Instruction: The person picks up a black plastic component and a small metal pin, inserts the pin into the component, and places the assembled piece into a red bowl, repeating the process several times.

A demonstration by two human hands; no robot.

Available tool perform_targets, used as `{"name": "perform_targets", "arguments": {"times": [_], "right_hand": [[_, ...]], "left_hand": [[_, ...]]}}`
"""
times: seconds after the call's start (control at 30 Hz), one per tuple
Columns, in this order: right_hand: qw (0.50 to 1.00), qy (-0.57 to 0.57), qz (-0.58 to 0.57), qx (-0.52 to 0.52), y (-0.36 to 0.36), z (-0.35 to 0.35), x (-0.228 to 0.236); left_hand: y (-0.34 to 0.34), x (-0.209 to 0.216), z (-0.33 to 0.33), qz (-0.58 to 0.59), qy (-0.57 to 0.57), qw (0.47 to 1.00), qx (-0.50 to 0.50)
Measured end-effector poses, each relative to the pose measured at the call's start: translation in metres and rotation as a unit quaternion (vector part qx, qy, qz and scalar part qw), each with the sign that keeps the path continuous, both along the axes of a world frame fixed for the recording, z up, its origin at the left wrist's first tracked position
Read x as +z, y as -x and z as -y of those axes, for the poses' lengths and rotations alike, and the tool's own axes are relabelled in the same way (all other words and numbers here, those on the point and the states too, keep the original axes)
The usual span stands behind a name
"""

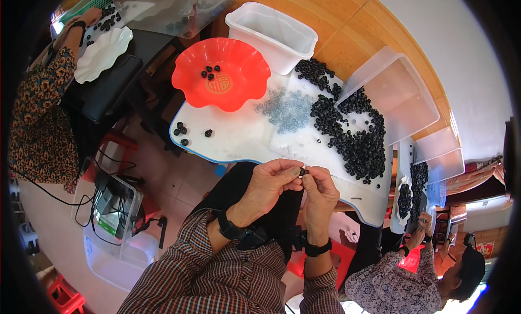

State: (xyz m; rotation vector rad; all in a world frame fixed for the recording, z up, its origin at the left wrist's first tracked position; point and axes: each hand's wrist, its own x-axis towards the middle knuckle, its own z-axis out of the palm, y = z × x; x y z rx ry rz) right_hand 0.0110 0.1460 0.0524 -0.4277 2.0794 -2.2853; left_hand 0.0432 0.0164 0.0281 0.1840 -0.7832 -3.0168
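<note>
My left hand and my right hand meet just off the table's front edge, fingertips pinched together on a small black round part. A pale bit shows at its top; the fingers cover most of the rest. Beyond my hands lies a heap of tiny clear bluish pieces, too small to name. To its right spreads a large pile of similar black parts. A red scalloped bowl at the back left holds several black parts. A few more loose black parts lie on the table's left corner.
The white table has a blue edge. Behind stand a white tub and a tipped clear bin. One person works at the far left, another at the lower right. A clear box of cables is at left.
</note>
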Motion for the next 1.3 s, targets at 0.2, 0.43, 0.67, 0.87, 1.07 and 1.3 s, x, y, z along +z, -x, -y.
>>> {"name": "perform_targets", "arguments": {"times": [0.2, 0.43, 0.67, 0.87, 1.07, 1.3], "right_hand": [[0.997, -0.057, -0.051, -0.001, -0.001, -0.001, 0.004], [0.996, -0.081, -0.049, 0.000, -0.002, -0.004, 0.006], [0.974, -0.201, -0.105, -0.007, -0.004, -0.007, 0.009], [0.954, -0.238, -0.180, -0.017, -0.004, 0.000, 0.012], [0.956, -0.249, -0.155, -0.017, -0.009, 0.002, 0.004], [0.996, -0.091, -0.024, -0.003, -0.015, 0.002, -0.005]], "left_hand": [[-0.003, 0.004, 0.002, 0.000, 0.022, 1.000, 0.000], [0.000, -0.004, 0.002, -0.001, 0.017, 1.000, -0.019], [-0.002, 0.002, 0.006, 0.038, 0.120, 0.991, -0.041], [-0.003, 0.009, 0.007, 0.045, 0.154, 0.987, -0.018], [-0.003, 0.004, 0.006, 0.044, 0.220, 0.974, -0.016], [0.001, -0.004, 0.019, 0.006, 0.067, 0.997, -0.038]]}}
